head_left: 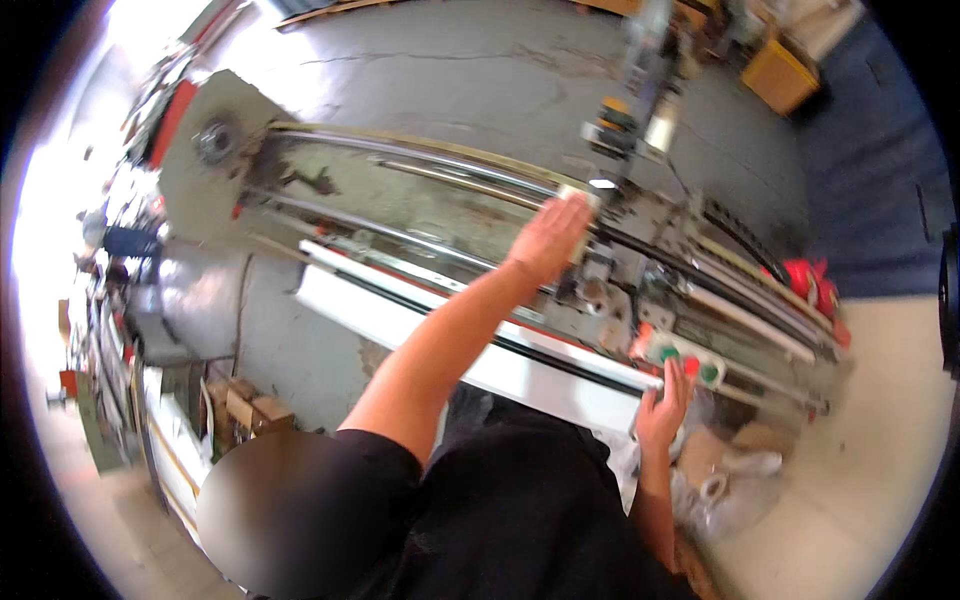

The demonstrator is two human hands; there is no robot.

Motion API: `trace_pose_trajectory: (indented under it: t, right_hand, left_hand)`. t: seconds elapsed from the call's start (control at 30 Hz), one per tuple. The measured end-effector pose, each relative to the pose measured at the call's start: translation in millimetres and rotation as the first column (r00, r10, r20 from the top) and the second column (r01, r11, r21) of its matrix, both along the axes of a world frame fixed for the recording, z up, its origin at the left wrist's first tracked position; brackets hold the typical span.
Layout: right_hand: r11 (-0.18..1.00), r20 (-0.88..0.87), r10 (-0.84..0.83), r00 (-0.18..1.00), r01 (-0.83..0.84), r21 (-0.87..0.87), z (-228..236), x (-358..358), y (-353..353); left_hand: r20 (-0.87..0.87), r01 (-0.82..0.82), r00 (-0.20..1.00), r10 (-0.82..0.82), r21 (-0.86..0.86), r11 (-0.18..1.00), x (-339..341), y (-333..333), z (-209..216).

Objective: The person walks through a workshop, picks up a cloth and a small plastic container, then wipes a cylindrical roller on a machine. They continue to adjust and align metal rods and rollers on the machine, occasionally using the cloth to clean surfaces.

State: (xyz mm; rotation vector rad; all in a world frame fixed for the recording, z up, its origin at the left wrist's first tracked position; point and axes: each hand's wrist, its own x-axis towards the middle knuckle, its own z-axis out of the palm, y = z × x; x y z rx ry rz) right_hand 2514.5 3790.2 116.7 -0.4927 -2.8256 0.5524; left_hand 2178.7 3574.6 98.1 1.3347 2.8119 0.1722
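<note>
A long machine with metal rails (400,235) stretches across in front of me. My left arm reaches over it. My left hand (555,235) lies with outstretched fingers on a whitish block (577,193) at the carriage (597,290); the contact under the palm is hidden. Lower right, my right hand (662,408) is held up with thumb and fingers apart. Its fingertips are close to a control panel (682,362) with green and red buttons; whether one is pressed I cannot tell. A long white roll or sheet (400,322) runs along the near side.
A yellow bin (780,77) stands on the grey floor at the far right. Red material (812,285) hangs by the machine's right end. Cardboard boxes (258,408) lie at lower left. Clear plastic wrap (735,490) is near my right forearm.
</note>
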Motion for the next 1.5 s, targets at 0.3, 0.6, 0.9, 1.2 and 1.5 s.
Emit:
trace_pose_trajectory:
  t: [0.3,0.6,0.9,1.2,1.5]
  right_hand:
    - [0.888,-0.047,0.381,0.923,-0.380,-0.261,-16.1,-32.8,-115.5]
    - [0.828,0.008,0.472,0.882,-0.440,-0.347,-8.9,-81.0,-183.9]
    - [0.831,-0.131,0.405,0.905,-0.424,-0.361,-68.1,-169.6,-348.9]
    - [0.835,-0.098,0.347,0.933,-0.355,-0.421,-60.2,-266.1,-570.1]
    - [0.837,-0.058,0.327,0.943,-0.317,-0.446,-37.7,-338.2,-663.0]
  left_hand:
    - [-0.070,0.015,0.998,-0.007,0.111,0.994,-14.8,-31.6,-34.4]
    - [-0.060,0.004,0.998,0.008,0.198,0.980,-43.4,-88.7,-32.3]
    - [-0.107,0.005,0.994,0.025,0.274,0.962,-110.6,-202.1,-71.6]
    - [-0.148,-0.008,0.988,0.053,0.290,0.957,-179.3,-333.2,-61.3]
    - [-0.116,0.006,0.993,0.030,0.299,0.954,-277.1,-520.3,-61.0]
